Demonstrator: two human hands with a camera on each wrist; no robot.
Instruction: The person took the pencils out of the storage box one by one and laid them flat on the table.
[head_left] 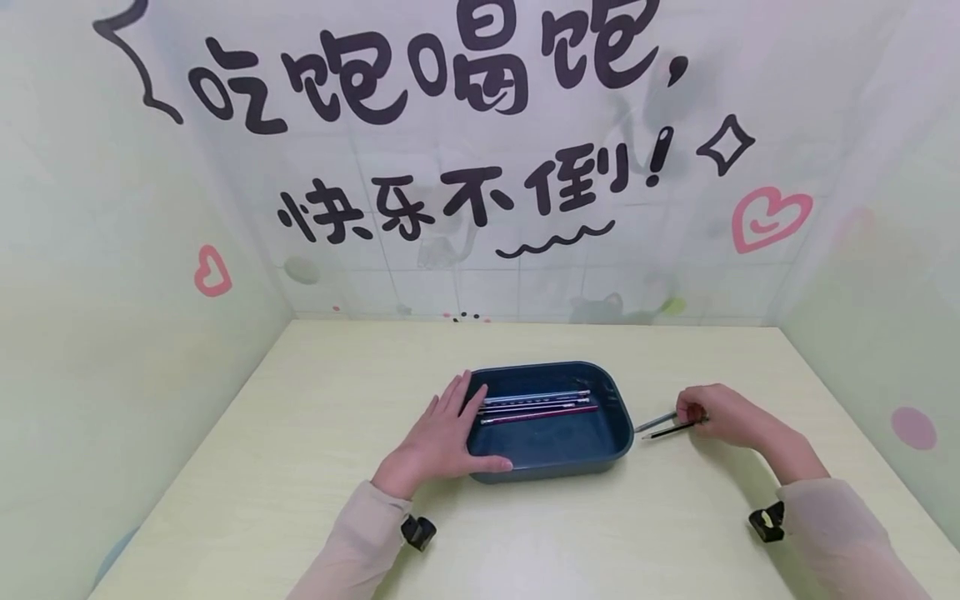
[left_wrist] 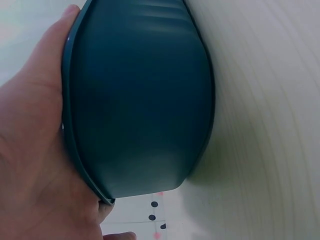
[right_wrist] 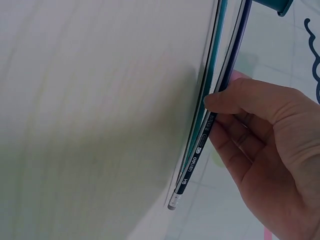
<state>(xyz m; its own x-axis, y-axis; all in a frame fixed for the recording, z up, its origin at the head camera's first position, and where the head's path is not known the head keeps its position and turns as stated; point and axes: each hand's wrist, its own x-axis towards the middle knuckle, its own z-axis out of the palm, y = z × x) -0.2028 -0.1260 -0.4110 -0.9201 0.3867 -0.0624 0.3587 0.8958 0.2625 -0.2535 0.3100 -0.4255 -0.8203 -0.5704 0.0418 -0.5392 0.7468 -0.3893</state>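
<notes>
A dark blue rectangular bin (head_left: 558,450) stands on the table with several pencils (head_left: 540,410) lying inside, towards its back. My left hand (head_left: 442,437) rests across the bin's left end, its fingers straight over the rim and its thumb along the front edge. To the right of the bin, my right hand (head_left: 716,414) pinches a dark pencil (right_wrist: 197,150) marked HB, with a silver eraser end. A teal-sided pencil (right_wrist: 212,55) runs beside it at the thumb tip; whether it is also gripped, I cannot tell. Both pencils point towards the bin's right end.
The pale wood-grain table (head_left: 300,400) meets a white back wall (head_left: 525,292) with black lettering and pink hearts. Side walls close in on the left and right. A black wrist mount (head_left: 417,532) sits under the left sleeve, another mount (head_left: 767,523) by the right one.
</notes>
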